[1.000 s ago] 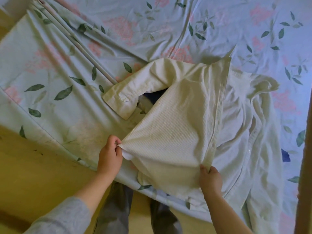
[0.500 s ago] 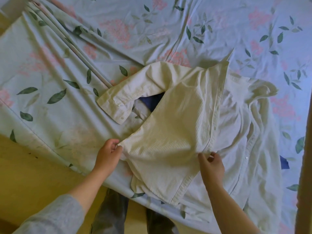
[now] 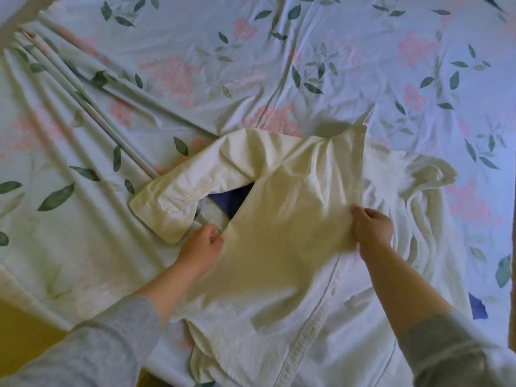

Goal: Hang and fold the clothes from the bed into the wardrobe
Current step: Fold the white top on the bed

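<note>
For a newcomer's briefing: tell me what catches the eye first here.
A cream shirt lies rumpled on the pale floral bedsheet, its cuffed sleeve bent leftward. The left hand and right hand each grip its fabric, on either side of one panel. A dark blue cloth peeks from under the sleeve.

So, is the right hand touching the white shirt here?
Touching. The head view shows the right hand pinching the front edge of the white shirt, fabric lifted between its fingers.
</note>
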Demonstrator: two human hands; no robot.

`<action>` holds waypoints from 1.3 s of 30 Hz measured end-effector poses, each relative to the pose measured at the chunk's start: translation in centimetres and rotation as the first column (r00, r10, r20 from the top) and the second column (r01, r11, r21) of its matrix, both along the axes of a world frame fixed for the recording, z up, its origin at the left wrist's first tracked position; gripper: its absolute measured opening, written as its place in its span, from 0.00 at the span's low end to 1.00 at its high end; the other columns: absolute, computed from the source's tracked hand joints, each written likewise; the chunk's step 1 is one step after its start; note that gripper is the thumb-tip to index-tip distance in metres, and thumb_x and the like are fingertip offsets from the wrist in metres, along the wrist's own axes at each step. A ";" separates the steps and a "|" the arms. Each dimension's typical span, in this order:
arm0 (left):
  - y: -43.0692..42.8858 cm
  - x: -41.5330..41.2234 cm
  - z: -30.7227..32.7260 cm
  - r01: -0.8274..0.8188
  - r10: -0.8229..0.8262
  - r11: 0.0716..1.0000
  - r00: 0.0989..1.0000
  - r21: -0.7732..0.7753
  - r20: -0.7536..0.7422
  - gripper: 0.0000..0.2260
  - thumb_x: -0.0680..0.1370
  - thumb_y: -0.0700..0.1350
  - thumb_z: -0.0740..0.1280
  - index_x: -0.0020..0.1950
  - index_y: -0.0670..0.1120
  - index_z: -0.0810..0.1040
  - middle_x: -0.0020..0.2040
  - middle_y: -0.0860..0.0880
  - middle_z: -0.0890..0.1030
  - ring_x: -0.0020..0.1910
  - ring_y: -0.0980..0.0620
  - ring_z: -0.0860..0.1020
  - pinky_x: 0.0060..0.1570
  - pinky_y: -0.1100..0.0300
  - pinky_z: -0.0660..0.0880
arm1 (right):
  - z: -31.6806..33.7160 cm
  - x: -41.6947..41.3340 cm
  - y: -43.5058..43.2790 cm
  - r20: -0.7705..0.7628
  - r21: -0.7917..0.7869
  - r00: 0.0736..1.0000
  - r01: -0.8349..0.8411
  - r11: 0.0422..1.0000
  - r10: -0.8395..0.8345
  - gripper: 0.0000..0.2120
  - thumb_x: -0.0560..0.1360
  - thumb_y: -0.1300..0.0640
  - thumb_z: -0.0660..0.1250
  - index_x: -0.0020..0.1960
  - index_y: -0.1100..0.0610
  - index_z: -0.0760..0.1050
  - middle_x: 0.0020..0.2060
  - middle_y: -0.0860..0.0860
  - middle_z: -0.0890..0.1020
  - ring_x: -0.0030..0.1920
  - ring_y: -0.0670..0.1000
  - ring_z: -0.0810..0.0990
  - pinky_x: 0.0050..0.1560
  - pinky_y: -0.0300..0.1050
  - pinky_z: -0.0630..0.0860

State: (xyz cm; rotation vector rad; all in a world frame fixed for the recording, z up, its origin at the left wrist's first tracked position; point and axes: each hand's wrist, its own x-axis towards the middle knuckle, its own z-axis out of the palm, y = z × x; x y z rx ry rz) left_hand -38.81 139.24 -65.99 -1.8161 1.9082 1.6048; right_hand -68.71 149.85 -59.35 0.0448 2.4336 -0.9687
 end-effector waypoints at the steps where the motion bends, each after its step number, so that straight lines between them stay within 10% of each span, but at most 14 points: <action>1: -0.2 -0.7 -0.4 -0.010 0.010 1.000 1.000 0.004 0.001 0.15 0.81 0.47 0.61 0.67 0.43 0.72 0.62 0.46 0.77 0.61 0.47 0.75 0.60 0.54 0.71 | -0.2 -0.6 0.6 -0.057 0.024 0.998 0.034 0.999 -0.032 0.15 0.77 0.53 0.66 0.48 0.66 0.80 0.30 0.55 0.75 0.32 0.53 0.72 0.33 0.43 0.69; 4: -0.5 -2.7 -1.1 -0.026 0.026 1.000 1.000 0.015 -0.013 0.14 0.81 0.49 0.62 0.64 0.44 0.73 0.54 0.49 0.77 0.54 0.48 0.76 0.54 0.55 0.72 | -0.6 -1.9 3.7 -0.105 0.081 0.985 0.142 0.987 -0.134 0.16 0.74 0.55 0.64 0.46 0.70 0.75 0.37 0.68 0.72 0.35 0.62 0.70 0.32 0.49 0.68; 9: -1.1 -5.2 -1.4 -0.015 0.015 1.000 1.000 -0.002 -0.009 0.13 0.80 0.52 0.63 0.58 0.44 0.77 0.49 0.48 0.80 0.50 0.46 0.78 0.49 0.52 0.74 | -1.3 -2.7 5.8 -0.033 0.134 0.992 0.124 0.983 -0.121 0.09 0.74 0.58 0.64 0.40 0.63 0.77 0.60 0.60 0.77 0.56 0.59 0.77 0.54 0.52 0.74; 15: -4.0 -9.1 -1.1 -0.082 0.083 0.996 0.994 0.027 -0.068 0.17 0.80 0.59 0.59 0.50 0.46 0.78 0.45 0.51 0.79 0.43 0.53 0.76 0.43 0.59 0.71 | -1.2 -4.1 3.4 -0.020 -0.053 0.995 0.093 0.994 -0.094 0.19 0.76 0.46 0.65 0.42 0.63 0.74 0.33 0.52 0.73 0.33 0.50 0.71 0.31 0.42 0.66; 23: -5.3 -12.3 -0.2 -0.065 0.063 0.998 0.978 -0.003 -0.197 0.08 0.75 0.52 0.72 0.42 0.48 0.82 0.36 0.52 0.80 0.35 0.56 0.75 0.37 0.62 0.70 | -1.3 -5.6 4.8 -0.050 -0.046 0.914 0.401 0.915 -0.403 0.14 0.75 0.57 0.64 0.53 0.67 0.77 0.47 0.65 0.79 0.48 0.66 0.77 0.48 0.54 0.73; 28: -5.4 -12.4 0.7 -0.126 0.151 0.955 0.985 0.268 -0.077 0.34 0.73 0.72 0.57 0.60 0.45 0.79 0.55 0.49 0.80 0.54 0.47 0.77 0.58 0.51 0.73 | -1.0 -6.7 5.0 0.127 -0.103 0.955 0.282 0.954 -0.269 0.13 0.76 0.50 0.66 0.40 0.60 0.74 0.25 0.50 0.67 0.28 0.51 0.66 0.32 0.46 0.65; 34: -6.1 -13.6 1.1 -0.153 0.204 0.946 0.966 0.287 -0.158 0.13 0.77 0.57 0.68 0.44 0.48 0.83 0.43 0.48 0.85 0.47 0.48 0.83 0.41 0.59 0.77 | -1.2 -8.2 4.4 0.010 -0.155 0.983 0.182 0.971 -0.182 0.10 0.77 0.51 0.66 0.43 0.58 0.75 0.28 0.47 0.72 0.25 0.43 0.69 0.27 0.34 0.69; 39: -6.6 -13.7 1.2 -0.207 0.268 0.950 0.924 0.235 -0.273 0.13 0.77 0.51 0.69 0.49 0.41 0.82 0.50 0.38 0.83 0.49 0.45 0.81 0.52 0.51 0.76 | -1.6 -8.2 4.1 -0.045 -0.142 0.993 0.104 0.984 -0.111 0.09 0.78 0.52 0.64 0.44 0.57 0.75 0.31 0.48 0.74 0.31 0.45 0.73 0.33 0.39 0.70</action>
